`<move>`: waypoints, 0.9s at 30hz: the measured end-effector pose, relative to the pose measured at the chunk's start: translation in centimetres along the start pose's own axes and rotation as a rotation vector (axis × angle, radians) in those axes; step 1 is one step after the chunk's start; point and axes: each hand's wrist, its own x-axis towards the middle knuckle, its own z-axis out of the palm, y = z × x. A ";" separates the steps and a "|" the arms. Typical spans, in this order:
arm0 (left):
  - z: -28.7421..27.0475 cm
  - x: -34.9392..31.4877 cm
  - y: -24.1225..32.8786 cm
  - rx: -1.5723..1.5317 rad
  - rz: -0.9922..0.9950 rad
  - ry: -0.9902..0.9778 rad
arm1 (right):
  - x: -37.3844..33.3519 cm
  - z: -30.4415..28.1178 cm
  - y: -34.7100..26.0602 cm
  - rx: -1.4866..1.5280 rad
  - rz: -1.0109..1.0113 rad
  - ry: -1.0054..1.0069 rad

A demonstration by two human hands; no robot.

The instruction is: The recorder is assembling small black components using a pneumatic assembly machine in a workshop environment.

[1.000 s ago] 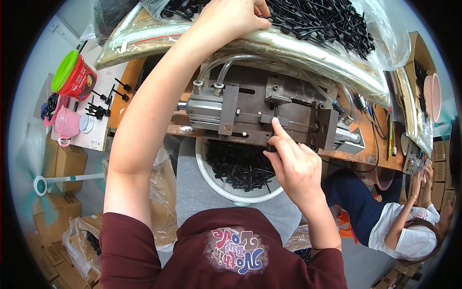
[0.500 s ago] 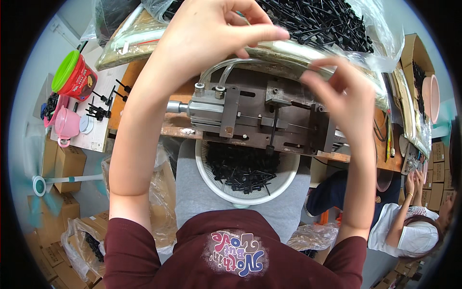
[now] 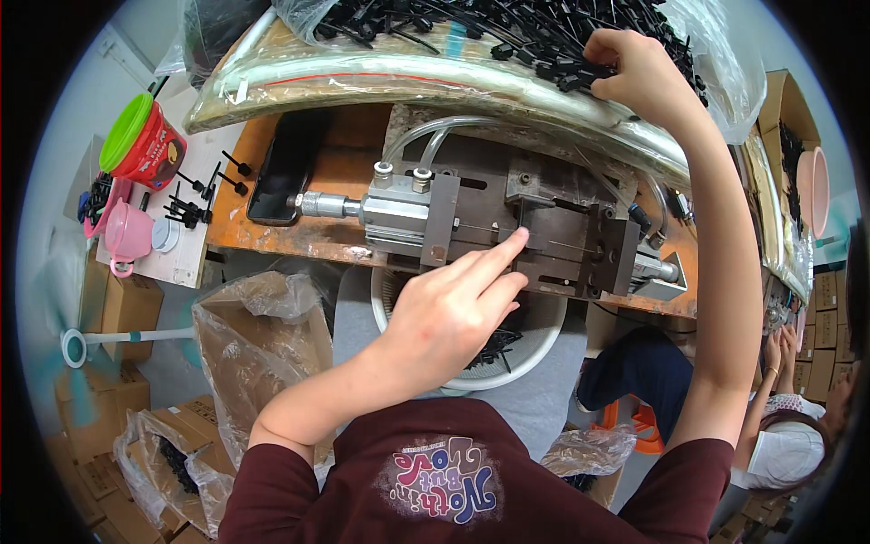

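Observation:
My left hand [image 3: 444, 313] reaches over the metal fixture [image 3: 471, 195], index finger stretched out. Its tip touches a slim black plastic part [image 3: 521, 218] sitting in the fixture's middle; the thumb is hidden. My right hand [image 3: 639, 77] is over the heap of black plastic parts [image 3: 535, 36] on the far side, fingers curled and thumb apart from them, with nothing visibly held. Below the fixture, a white basket [image 3: 553, 331] on my lap holds more black parts, partly covered by my left hand. Silver air cylinders [image 3: 394, 213] with clear hoses flank the fixture.
A dark phone [image 3: 281, 172] lies on the orange bench left of the fixture. Farther left are a red bucket with green lid [image 3: 145, 145], a pink cup [image 3: 127, 231] and loose black parts [image 3: 188, 213]. A plastic-wrapped ledge [image 3: 362, 77] fronts the heap. Another person [image 3: 788, 444] sits at right.
My left hand has come down from the heap's edge to the part in the fixture. My right hand has moved up and away to the heap. The black part in the fixture no longer sticks out below.

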 end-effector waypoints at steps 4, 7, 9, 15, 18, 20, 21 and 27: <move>2.1 -1.2 -0.1 0.094 0.027 -0.015 | -1.0 -0.6 -0.9 -0.047 -0.029 0.013; 2.8 -0.9 0.0 0.217 0.070 -0.007 | -1.4 -0.4 0.2 -0.076 -0.040 0.095; 2.6 0.0 -0.5 0.171 0.063 -0.024 | -1.1 -0.6 0.1 -0.036 0.030 0.062; 2.6 0.0 -0.5 0.202 0.022 -0.107 | -1.0 -2.5 0.9 0.559 0.226 -0.006; 2.6 -0.1 -0.5 0.212 0.017 -0.109 | -1.8 -2.9 1.2 0.912 0.208 0.099; 2.5 -0.1 -0.5 0.199 0.013 -0.112 | -2.5 -3.3 1.5 1.060 0.254 0.083; 2.3 0.1 -0.4 0.180 0.006 -0.121 | -2.9 -3.5 1.4 1.134 0.279 0.076; -0.3 2.6 0.2 -0.065 0.030 0.282 | -8.2 -2.1 -6.2 1.305 0.306 0.076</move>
